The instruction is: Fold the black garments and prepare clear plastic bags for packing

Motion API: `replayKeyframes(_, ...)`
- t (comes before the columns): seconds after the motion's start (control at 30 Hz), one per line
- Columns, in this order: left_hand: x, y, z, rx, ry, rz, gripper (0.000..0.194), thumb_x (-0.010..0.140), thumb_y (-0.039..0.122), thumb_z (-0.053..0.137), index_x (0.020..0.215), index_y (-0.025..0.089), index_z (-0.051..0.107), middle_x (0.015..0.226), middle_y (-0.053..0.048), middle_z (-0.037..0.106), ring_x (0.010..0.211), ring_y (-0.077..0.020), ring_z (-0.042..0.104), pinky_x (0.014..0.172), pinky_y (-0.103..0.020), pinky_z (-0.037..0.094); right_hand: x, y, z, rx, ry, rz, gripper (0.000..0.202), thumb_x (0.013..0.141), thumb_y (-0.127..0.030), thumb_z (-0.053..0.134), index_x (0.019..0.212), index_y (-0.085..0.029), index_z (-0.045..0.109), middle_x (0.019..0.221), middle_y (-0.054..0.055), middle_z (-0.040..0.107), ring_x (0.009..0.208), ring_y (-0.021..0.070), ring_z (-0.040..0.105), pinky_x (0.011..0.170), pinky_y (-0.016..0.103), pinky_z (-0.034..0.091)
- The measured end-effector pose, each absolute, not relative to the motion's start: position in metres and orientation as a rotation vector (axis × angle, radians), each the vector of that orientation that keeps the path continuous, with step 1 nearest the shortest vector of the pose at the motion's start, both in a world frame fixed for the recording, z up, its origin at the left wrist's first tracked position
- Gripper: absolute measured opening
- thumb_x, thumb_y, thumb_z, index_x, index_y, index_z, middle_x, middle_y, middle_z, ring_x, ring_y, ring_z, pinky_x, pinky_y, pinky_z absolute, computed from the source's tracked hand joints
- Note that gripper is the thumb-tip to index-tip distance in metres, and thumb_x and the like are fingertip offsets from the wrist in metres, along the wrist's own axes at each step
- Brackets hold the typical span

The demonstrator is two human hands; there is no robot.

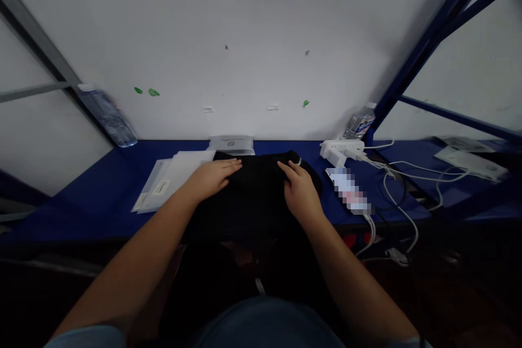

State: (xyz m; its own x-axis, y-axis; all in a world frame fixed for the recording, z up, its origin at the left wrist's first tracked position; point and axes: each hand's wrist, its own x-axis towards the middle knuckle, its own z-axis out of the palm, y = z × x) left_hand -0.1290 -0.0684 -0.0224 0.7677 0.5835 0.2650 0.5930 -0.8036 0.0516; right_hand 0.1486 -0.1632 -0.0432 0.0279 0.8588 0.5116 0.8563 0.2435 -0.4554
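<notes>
A piece of black cloth [255,196], perhaps a garment, lies on the blue tabletop [98,190] in front of me and reaches over the front edge. It is too dark to tell its kind or follow its folds. My left hand [210,178] rests on its far left part, fingers stretched out and close together. On the far right part lies my right hand [300,190], its fingers extended and slightly apart. A small white spot, perhaps a tag, shows on the cloth just beyond the right fingertips.
Translucent plastic sleeves [173,176] lie on the left, with a pale packet [231,144] at the back. Bottles stand at left [108,117] and right [361,122]. A power strip [346,147], a phone [347,190] and white cables [389,187] occupy the right side.
</notes>
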Motion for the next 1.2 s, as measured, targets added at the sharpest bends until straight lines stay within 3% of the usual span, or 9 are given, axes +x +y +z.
replayKeyframes(0.13, -0.159, -0.065, -0.013, -2.819, -1.191, -0.447, 0.066, 0.074, 0.01, 0.049, 0.138, 0.023, 0.057, 0.147, -0.002, 0.054, 0.138, -0.0192, 0.049, 0.117, -0.039, 0.039, 0.126, -0.156, -0.042, -1.477, -1.944, 0.039, 0.062, 0.087, -0.006, 0.044, 0.144, -0.027, 0.055, 0.148, 0.011, 0.051, 0.137, 0.0266, 0.045, 0.113, 0.049, 0.041)
replayKeyframes(0.4, -0.13, -0.084, -0.016, -2.987, -1.088, -0.161, 0.076, 0.079, 0.027, 0.057, 0.152, 0.018, 0.038, 0.16, -0.01, 0.035, 0.148, -0.0259, 0.033, 0.123, -0.049, 0.023, 0.121, -0.153, -0.042, -1.537, -2.012, 0.12, 0.052, 0.086, -0.005, 0.045, 0.133, -0.016, 0.063, 0.138, 0.014, 0.06, 0.131, 0.0245, 0.053, 0.111, 0.04, 0.043)
replayKeyframes(0.53, -0.121, -0.085, -0.025, -2.981, -1.065, -0.14, 0.074, 0.088, 0.052, 0.057, 0.151, 0.017, 0.04, 0.16, -0.014, 0.033, 0.148, -0.0274, 0.033, 0.122, -0.047, 0.024, 0.145, -0.152, -0.038, -1.516, -1.732, 0.136, 0.056, 0.083, -0.005, 0.044, 0.137, -0.016, 0.055, 0.134, 0.012, 0.062, 0.124, 0.0234, 0.058, 0.107, 0.039, 0.047)
replayKeyframes(0.67, -0.122, -0.084, -0.031, -2.982, -1.058, -0.174, 0.066, 0.097, 0.055, 0.044, 0.15, 0.016, 0.041, 0.159, -0.014, 0.035, 0.148, -0.0254, 0.033, 0.121, -0.046, 0.026, 0.174, -0.159, -0.045, -1.55, -1.494, 0.068, 0.066, 0.079, -0.007, 0.046, 0.144, -0.015, 0.044, 0.136, 0.015, 0.059, 0.123, 0.0262, 0.058, 0.104, 0.042, 0.047)
replayKeyframes(0.77, -0.122, -0.084, -0.032, -2.987, -1.009, -0.182, 0.078, 0.089, 0.058, 0.058, 0.151, 0.016, 0.039, 0.159, -0.014, 0.034, 0.148, -0.0274, 0.034, 0.122, -0.047, 0.026, 0.187, -0.168, -0.055, -1.678, -1.465, 0.02, 0.062, 0.078, -0.009, 0.047, 0.14, -0.017, 0.051, 0.124, 0.015, 0.062, 0.114, 0.0278, 0.061, 0.1, 0.043, 0.049)
replayKeyframes(0.87, -0.122, -0.083, -0.032, -2.988, -0.976, -0.215, 0.07, 0.087, 0.038, 0.063, 0.151, 0.019, 0.041, 0.157, -0.01, 0.04, 0.145, -0.0249, 0.04, 0.12, -0.044, 0.031, 0.191, -0.173, -0.059, -1.823, -1.536, 0.051, 0.05, 0.08, -0.011, 0.046, 0.125, -0.02, 0.066, 0.108, 0.012, 0.064, 0.097, 0.0262, 0.066, 0.092, 0.04, 0.053)
replayKeyframes(0.97, -0.124, -0.082, -0.031, -2.984, -0.968, -0.226, 0.069, 0.08, 0.013, 0.056, 0.148, 0.022, 0.045, 0.153, -0.006, 0.047, 0.14, -0.0213, 0.046, 0.118, -0.041, 0.036, 0.194, -0.171, -0.056, -1.82, -1.595, 0.067, 0.047, 0.081, -0.01, 0.044, 0.118, -0.018, 0.072, 0.109, 0.012, 0.066, 0.099, 0.0253, 0.066, 0.094, 0.038, 0.053)
replayKeyframes(1.2, -0.118, -0.079, -0.034, -2.883, -1.023, -0.341, 0.079, 0.076, 0.004, 0.051, 0.152, 0.023, 0.038, 0.157, -0.005, 0.043, 0.144, -0.02, 0.041, 0.119, -0.041, 0.035, 0.203, -0.158, -0.055, -1.721, -1.552, -0.116, 0.051, 0.082, -0.009, 0.041, 0.126, -0.015, 0.068, 0.112, 0.014, 0.065, 0.104, 0.027, 0.063, 0.096, 0.042, 0.051)
